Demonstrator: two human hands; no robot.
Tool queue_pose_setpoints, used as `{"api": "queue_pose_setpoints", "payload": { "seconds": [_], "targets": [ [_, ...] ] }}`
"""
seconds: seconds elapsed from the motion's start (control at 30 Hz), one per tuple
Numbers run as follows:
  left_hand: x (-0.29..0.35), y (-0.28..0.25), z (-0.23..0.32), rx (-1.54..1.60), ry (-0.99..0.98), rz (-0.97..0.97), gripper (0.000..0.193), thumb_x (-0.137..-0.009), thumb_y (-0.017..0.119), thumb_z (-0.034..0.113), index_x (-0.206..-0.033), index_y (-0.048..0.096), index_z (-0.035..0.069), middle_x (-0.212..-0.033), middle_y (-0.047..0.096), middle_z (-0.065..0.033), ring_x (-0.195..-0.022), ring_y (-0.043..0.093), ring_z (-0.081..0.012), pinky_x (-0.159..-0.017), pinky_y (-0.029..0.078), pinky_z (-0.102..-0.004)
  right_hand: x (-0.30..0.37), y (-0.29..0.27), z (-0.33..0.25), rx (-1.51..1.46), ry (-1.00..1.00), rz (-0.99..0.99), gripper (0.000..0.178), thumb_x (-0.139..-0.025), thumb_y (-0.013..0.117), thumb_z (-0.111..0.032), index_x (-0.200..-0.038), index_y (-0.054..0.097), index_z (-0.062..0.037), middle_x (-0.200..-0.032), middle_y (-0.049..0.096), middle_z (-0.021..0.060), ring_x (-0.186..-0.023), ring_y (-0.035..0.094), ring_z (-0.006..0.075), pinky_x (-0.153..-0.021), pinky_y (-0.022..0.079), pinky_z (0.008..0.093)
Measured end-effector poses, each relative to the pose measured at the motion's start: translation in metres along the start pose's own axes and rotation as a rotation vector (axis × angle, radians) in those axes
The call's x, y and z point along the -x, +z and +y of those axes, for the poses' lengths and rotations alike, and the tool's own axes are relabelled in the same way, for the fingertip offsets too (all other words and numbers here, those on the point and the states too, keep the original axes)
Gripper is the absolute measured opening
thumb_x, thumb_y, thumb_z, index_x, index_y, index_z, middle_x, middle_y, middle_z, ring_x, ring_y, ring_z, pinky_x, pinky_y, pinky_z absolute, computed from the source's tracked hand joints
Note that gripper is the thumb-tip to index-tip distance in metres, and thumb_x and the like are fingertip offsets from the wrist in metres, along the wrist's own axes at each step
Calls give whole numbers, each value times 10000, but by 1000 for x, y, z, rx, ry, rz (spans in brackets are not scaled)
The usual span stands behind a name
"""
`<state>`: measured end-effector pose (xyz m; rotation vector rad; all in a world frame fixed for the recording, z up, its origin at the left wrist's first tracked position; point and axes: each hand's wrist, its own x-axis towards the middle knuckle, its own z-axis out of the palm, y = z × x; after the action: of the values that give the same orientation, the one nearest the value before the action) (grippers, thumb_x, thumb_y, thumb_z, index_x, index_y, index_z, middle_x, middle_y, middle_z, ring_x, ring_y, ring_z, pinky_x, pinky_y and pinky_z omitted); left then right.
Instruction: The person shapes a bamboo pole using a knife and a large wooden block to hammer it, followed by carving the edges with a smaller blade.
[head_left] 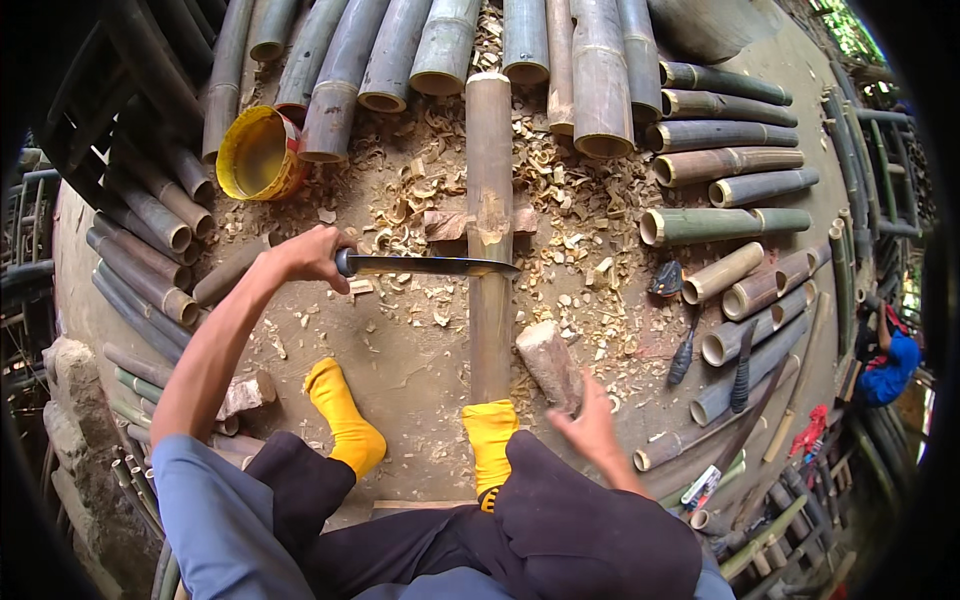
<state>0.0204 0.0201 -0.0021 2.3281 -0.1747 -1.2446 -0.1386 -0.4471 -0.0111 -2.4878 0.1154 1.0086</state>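
Bare earth ground (400,350), covered with pale wood chips (570,220), fills the middle of the head view, and bamboo lies around it on nearly every side. Along the far edge of the ground a row of thick bamboo poles (600,70) points toward the person, with a yellow bucket (258,152) lying on its side near the far left corner. More cut bamboo pieces (730,160) are stacked along the right edge, and thinner ones (140,250) along the left edge.

One long bamboo pole (490,200) lies straight down the middle, resting on a small wooden block (445,224). Its near end is under the foot in a yellow sock (490,435); the other yellow sock (345,415) stands on the ground to the left of it.

The left hand (310,255) has its fingers closed around the handle of a long knife (430,265). The blade lies across the pole and its tip touches the right side of the pole, just below the block.

The right hand (590,425) has the fingers spread and holds nothing; it is just beside a chunk of wood (548,362) that lies on the ground right of the pole.

Near the right edge lie a dark-handled tool (683,355) and a curved blade (745,425). A stone (245,393) lies at the left. Another person in blue (890,365) is at the far right rim.
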Motion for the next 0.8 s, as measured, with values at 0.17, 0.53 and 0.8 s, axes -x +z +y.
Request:
{"api": "queue_pose_setpoints", "payload": {
  "seconds": [0.17, 0.53, 0.8],
  "targets": [
    [-18, 11, -7, 138, -24, -100, 317, -562, 767, 174, -801, 641, 8, -662, 636, -74, -617, 610, -180, -576, 482, -335, -6, 38, 42, -24, -57, 271, 971, -562, 807, -234, -1396, 323, -116, -1188, 514, 235, -1110, 509, 366, -940, 417, 431],
    [-3, 135, -36, 12, -10, 575, 280, -591, 707, 222, -821, 633, 80, -694, 629, -126, -646, 620, -284, -617, 513, -405, 1, -40, -35, -441, -46, 272, 767, -596, 788, -288, -1212, 429, -7, -1003, 599, 164, -921, 587, 277, -844, 454, 379],
    [47, 75, 26, -322, 249, 728, 252, -699, 656, 97, -880, 482, 84, -734, 546, -92, -680, 575, -287, -560, 458, -398, -4, -52, -46, -432, -176, 315, 828, -662, 762, -236, -1327, 332, 6, -1086, 612, 213, -968, 627, 288, -848, 495, 384]
  ]
}}
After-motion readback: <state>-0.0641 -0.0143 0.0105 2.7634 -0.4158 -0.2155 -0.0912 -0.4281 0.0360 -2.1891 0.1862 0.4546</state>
